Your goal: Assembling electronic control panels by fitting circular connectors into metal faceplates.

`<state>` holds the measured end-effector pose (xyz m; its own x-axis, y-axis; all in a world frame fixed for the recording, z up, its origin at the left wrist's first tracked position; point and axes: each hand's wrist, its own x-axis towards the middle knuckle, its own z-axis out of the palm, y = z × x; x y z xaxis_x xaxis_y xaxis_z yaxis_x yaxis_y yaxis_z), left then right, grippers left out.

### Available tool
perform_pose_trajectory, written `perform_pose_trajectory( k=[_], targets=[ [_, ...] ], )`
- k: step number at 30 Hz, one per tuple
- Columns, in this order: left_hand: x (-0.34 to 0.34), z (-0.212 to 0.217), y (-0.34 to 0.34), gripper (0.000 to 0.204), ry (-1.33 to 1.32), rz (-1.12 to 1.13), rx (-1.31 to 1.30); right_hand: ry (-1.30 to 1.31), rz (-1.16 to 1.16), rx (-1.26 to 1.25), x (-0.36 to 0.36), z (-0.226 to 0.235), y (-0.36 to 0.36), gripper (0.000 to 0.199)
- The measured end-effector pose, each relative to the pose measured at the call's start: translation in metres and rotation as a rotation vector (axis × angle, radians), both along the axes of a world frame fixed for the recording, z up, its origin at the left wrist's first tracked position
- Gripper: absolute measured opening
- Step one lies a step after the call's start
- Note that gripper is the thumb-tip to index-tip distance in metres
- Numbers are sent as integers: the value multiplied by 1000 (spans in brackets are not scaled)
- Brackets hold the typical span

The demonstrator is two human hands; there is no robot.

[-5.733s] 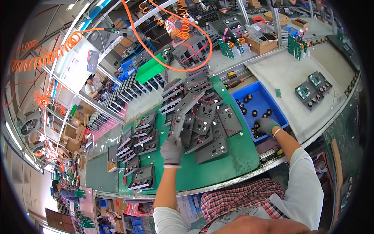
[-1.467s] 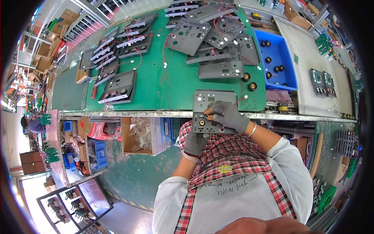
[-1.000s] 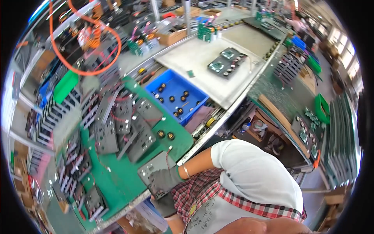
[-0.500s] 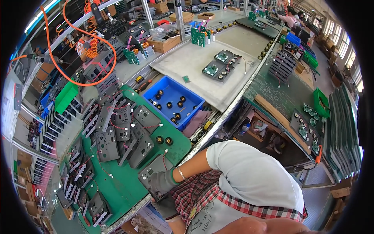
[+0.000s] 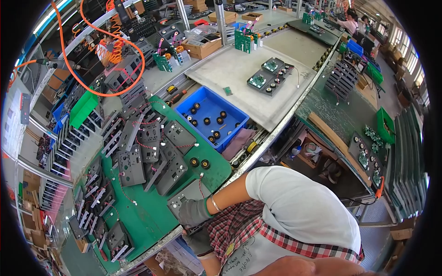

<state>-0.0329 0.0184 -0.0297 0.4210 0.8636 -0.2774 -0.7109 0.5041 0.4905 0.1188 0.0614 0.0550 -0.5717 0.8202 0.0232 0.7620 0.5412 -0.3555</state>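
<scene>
At the green table's near edge, my right hand (image 5: 192, 212), in a grey glove, bends over the near end of a grey plastic panel (image 5: 187, 197) with cut-outs and a red-black wire. Its fingers curl down, and what they close on is hidden. Just below it, my left hand (image 5: 199, 242), in a darker glove, is closed close to my body. A dark edge shows between both hands, too covered to name. Beyond the panel stand two black round knobs (image 5: 200, 163) with gold-coloured centres. More grey panels (image 5: 131, 165) with twisted wires lie piled to the left.
A blue bin (image 5: 212, 115) holds several round knobs. Behind it, a pale board (image 5: 244, 73) carries grey housings with circuit boards (image 5: 269, 76). An orange coiled air hose (image 5: 138, 76) hangs at upper left. A green bin (image 5: 84, 109) stands beyond the panel pile.
The whole view has shifted slightly right. My right hand has turned a little at the panel's near end, while my left hand stays just below it.
</scene>
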Motion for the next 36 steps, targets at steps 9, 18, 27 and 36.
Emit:
perform_pose_trajectory(
  k=[9,18,27,36],
  targets=[
    [6,14,-3,61,-13,-37,62,0,-219,434,-13,-48,-1,19],
    [1,6,1,58,-54,-77,82,29,-118,-28,17,7,-15,30],
    [7,20,0,65,-58,-32,-27,192,-1215,558,268,-5,-44,17],
    [2,21,0,60,-5,-20,-57,-285,-1406,80,344,-35,-90,41]
  ],
)
